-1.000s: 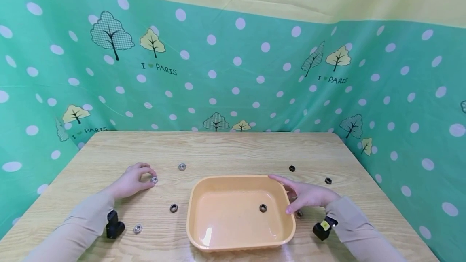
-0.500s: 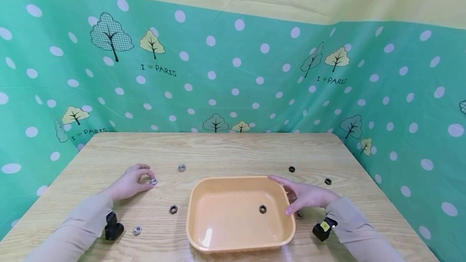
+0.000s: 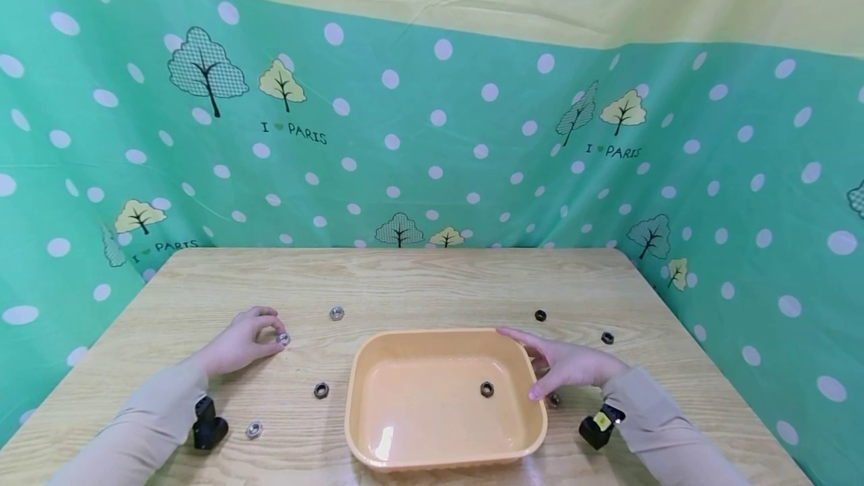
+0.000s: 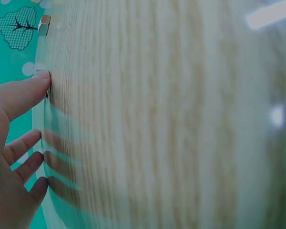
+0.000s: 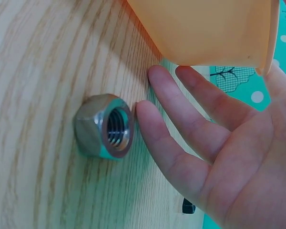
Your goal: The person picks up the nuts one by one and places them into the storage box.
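On the left of the table, my left hand (image 3: 239,342) pinches a silver hex nut (image 3: 283,339) between thumb and index finger, right at the wood surface. The left wrist view shows the thumb (image 4: 26,93) covering most of that nut, the other fingers spread. My right hand (image 3: 574,362) grips the right wall of an orange plastic tray (image 3: 418,426), thumb over the rim and fingers outside. A dark nut (image 3: 487,389) lies inside the tray. Close beside the right fingertips sits another nut (image 5: 105,126), large in the right wrist view.
Silver nuts lie behind (image 3: 337,313) and in front (image 3: 254,430) of the left hand. A dark nut (image 3: 322,391) is just left of the tray. Two black nuts (image 3: 541,315) (image 3: 608,337) lie at the back right. A green patterned curtain (image 3: 432,133) hangs behind the table.
Both hands, the tray and the nuts keep their places. Only the head view has shifted, the scene sitting slightly lower in the picture.
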Demonstrator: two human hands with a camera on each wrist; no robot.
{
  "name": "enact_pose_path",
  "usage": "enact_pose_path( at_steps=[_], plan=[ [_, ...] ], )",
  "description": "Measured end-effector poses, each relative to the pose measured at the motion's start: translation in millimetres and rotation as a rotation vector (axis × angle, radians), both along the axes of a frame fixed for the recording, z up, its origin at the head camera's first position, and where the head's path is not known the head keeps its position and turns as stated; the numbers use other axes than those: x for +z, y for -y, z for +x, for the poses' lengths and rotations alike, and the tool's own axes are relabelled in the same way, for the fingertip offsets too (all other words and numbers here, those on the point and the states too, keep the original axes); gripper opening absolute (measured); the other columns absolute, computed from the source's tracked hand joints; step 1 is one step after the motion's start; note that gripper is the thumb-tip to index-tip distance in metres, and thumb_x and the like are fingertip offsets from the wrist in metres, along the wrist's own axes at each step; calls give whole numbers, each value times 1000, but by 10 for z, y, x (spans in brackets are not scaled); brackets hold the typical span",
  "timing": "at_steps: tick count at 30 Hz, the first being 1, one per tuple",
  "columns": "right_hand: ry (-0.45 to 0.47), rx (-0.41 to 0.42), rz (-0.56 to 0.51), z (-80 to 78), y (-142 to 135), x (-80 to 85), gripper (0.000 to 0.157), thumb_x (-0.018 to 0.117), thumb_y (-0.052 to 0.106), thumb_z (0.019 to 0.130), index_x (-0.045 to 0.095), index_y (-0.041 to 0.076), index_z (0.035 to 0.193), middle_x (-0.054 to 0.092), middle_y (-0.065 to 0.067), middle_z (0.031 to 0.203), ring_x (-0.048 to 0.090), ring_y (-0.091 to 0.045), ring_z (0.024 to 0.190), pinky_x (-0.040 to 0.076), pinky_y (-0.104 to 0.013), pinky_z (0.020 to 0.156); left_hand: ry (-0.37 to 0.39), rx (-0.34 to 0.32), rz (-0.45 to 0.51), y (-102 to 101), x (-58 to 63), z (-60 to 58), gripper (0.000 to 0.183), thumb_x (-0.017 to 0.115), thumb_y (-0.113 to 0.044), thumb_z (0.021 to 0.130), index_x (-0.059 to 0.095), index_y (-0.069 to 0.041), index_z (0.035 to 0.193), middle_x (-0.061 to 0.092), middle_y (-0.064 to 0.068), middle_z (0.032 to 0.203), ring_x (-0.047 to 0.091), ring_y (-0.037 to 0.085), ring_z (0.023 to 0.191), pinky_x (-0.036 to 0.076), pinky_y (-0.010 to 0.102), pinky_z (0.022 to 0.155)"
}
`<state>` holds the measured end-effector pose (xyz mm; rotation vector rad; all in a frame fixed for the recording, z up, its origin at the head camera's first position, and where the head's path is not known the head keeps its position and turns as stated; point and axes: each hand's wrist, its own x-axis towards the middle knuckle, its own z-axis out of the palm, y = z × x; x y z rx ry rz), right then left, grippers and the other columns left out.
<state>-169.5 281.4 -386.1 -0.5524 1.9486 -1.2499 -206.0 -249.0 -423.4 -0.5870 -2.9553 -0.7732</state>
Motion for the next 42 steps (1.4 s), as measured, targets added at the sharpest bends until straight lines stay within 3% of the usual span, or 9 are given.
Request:
enact_pose_path(
  at_steps=[6, 16, 28, 42],
  plan=[
    [5, -1, -14, 11, -5, 5, 102, 76, 14, 79, 6, 19, 153, 27, -26, 148, 47, -36, 122, 50, -41, 95, -4, -1, 32, 6, -21, -14, 11, 72, -19, 82, 62, -16, 87, 52, 29, 119, 45, 51, 112, 34, 67, 93],
    [1, -22, 1, 25, 4, 31, 102, 76, 11, 79, 7, 19, 153, 24, -27, 149, 45, -39, 123, 51, -44, 93, 14, 4, 138, -11, 41, -47, 14, 72, -20, 82, 61, -15, 90, 52, 28, 123, 45, 53, 115, 32, 70, 97],
    [-13, -14, 16, 29, 9, 37, 102, 77, 15, 79, 7, 19, 153, 26, -24, 150, 45, -38, 123, 49, -45, 96, -26, 20, 181, -41, 102, -23, 17, 68, -11, 84, 62, -5, 99, 56, 23, 115, 49, 48, 113, 34, 66, 98],
    [-22, -23, 11, 31, 11, 34, 104, 78, 15, 78, 7, 19, 153, 26, -25, 149, 47, -36, 121, 50, -44, 95, -18, 23, 195, -131, 192, 4, 17, 68, -14, 86, 62, -6, 100, 54, 26, 121, 47, 48, 115, 35, 65, 99]
  ],
)
